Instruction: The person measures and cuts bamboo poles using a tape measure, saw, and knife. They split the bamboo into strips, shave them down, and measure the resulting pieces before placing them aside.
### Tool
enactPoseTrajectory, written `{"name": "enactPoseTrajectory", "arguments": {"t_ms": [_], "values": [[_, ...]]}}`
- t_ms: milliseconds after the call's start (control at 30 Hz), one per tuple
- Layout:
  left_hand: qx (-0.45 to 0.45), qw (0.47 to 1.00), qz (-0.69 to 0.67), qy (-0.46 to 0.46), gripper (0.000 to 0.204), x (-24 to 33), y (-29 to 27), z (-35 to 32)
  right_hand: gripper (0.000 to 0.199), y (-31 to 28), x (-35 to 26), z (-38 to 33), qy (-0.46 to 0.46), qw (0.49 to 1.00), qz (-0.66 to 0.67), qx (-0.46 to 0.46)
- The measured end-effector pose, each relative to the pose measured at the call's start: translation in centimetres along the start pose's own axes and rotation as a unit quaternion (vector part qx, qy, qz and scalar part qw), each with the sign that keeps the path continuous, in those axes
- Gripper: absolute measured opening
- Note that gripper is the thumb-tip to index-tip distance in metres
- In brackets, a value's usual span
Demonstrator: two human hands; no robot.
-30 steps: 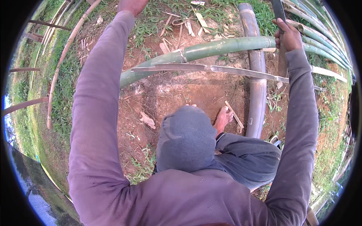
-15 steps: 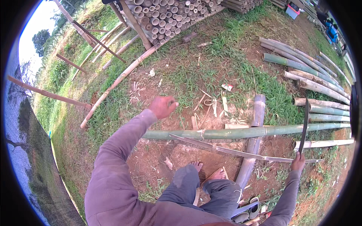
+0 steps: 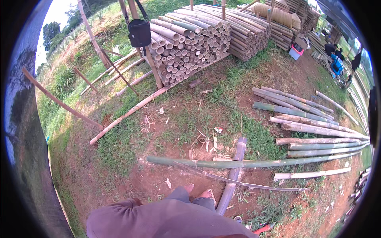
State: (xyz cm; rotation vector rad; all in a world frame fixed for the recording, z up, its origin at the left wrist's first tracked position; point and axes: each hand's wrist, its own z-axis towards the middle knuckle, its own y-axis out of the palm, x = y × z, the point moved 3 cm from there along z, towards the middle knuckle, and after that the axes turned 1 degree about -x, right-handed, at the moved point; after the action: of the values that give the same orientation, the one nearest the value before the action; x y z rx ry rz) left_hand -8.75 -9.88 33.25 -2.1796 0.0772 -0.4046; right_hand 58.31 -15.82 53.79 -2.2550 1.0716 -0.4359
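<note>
Outdoor yard, bare red earth with patches of grass. Nearest item: long green bamboo pole (image 3: 254, 162), lying crosswise on the ground just ahead of the person's bare feet (image 3: 198, 192). A thin split bamboo strip (image 3: 238, 181) lies slantwise below it, touching near the pole's left part. A grey bamboo pole (image 3: 234, 174) runs under both, pointing away from the feet. Small offcuts and chips (image 3: 204, 142) are scattered on the ground beyond the green pole. To the right: a loose row of bamboo poles (image 3: 309, 127), laid side by side, some green, some pale. Further back: a large stack of cut bamboo (image 3: 190, 43), ends facing out, held by upright stakes; a black bag (image 3: 139, 32) hangs before it. Slanted props (image 3: 59, 102) stand at left. A person in dark clothing (image 3: 333, 51) is far right. Hands: neither shows, only grey sleeve and trousers at the lower edge; grasp cannot be told.
</note>
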Motion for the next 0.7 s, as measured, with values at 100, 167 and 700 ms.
{"name": "enactPoseTrajectory", "arguments": {"t_ms": [100,167,700], "values": [[-0.065,0.991,-0.044,-0.111,0.034,-13.9,-12.6,-9.9,0.053,2.4,-2.1,-1.7,-0.009,0.993,-0.084,-0.084],[0.13,0.789,-0.538,-0.266,0.035,-7.2,-27.0,-4.4,0.056,1.1,-6.9,-5.1,-0.042,0.991,-0.095,-0.079],[-0.291,0.949,-0.086,0.079,0.036,-3.7,-42.9,11.9,0.052,26.0,-12.6,-27.9,0.247,0.811,0.53,-0.008]]}}
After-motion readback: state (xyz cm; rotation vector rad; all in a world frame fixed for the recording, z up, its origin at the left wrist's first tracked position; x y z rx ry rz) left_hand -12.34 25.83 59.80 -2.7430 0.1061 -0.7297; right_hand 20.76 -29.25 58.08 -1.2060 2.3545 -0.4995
